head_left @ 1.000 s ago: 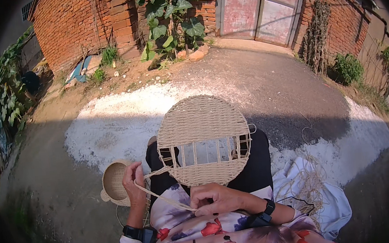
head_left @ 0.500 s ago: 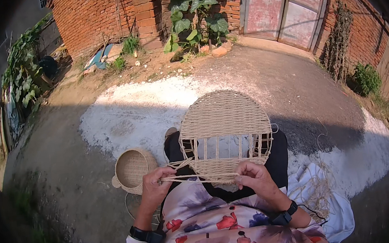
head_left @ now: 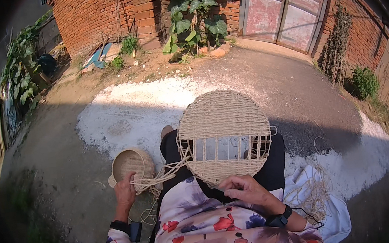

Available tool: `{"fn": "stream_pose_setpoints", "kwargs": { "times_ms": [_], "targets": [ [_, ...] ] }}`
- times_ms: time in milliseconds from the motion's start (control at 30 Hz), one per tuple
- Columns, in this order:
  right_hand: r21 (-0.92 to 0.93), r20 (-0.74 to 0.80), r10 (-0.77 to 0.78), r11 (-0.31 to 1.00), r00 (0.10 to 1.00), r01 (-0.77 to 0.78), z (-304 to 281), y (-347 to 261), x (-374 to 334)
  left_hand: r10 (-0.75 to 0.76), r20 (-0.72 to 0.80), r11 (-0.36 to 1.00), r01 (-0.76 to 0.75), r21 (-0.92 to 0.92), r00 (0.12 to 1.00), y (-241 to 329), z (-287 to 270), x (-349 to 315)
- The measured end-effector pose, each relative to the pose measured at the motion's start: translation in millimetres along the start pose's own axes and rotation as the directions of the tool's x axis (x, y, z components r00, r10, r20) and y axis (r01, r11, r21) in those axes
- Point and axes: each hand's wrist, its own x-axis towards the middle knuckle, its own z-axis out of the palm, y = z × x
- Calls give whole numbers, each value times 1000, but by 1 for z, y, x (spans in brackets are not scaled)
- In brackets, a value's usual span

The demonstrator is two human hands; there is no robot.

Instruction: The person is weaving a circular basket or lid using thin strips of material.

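Note:
On my lap lies a round, flat woven piece (head_left: 222, 119) of beige cord, with an open band of bare upright strips across its lower part. Several loose cords (head_left: 169, 171) run from its left edge to my left hand (head_left: 125, 191), which is closed on them and held out to the left. My right hand (head_left: 247, 191) is at the lower rim of the woven piece, fingers loosely bent and pointing left, thumb apart from them, with nothing visible in it. A small round woven basket (head_left: 133, 165) stands on the ground just behind my left hand.
A white cloth (head_left: 338, 227) with a tangle of loose cord (head_left: 314, 199) lies at my right. More cord trails below the small basket. White powder (head_left: 123, 114) covers part of the ground ahead. Beyond are a brick wall (head_left: 91, 19), a leafy plant (head_left: 194, 18) and a metal door (head_left: 263, 7).
My left hand has moved out to the left, drawing the cords along with it. My right hand has come away from its pinch at the lower rim and shifted slightly left and down.

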Motion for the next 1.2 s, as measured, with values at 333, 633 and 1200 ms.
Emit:
{"fn": "stream_pose_setpoints", "kwargs": {
  "times_ms": [333, 633, 1200],
  "targets": [
    [-3, -40, 81, 997, 996, -81, -1, -4, 2, -788, 217, 547, 494, 676, 576, -226, -84, -146],
    [-105, -79, -72, 992, 994, 63, -1, -16, 38, 25, 662, 444, 585, -678, 749, 145, -54, 44],
    [-172, -147, -82, 983, 986, 56, -2, -5, 37, -662, 76, 696, 573, 433, 746, -158, -51, -61]
  ]
}}
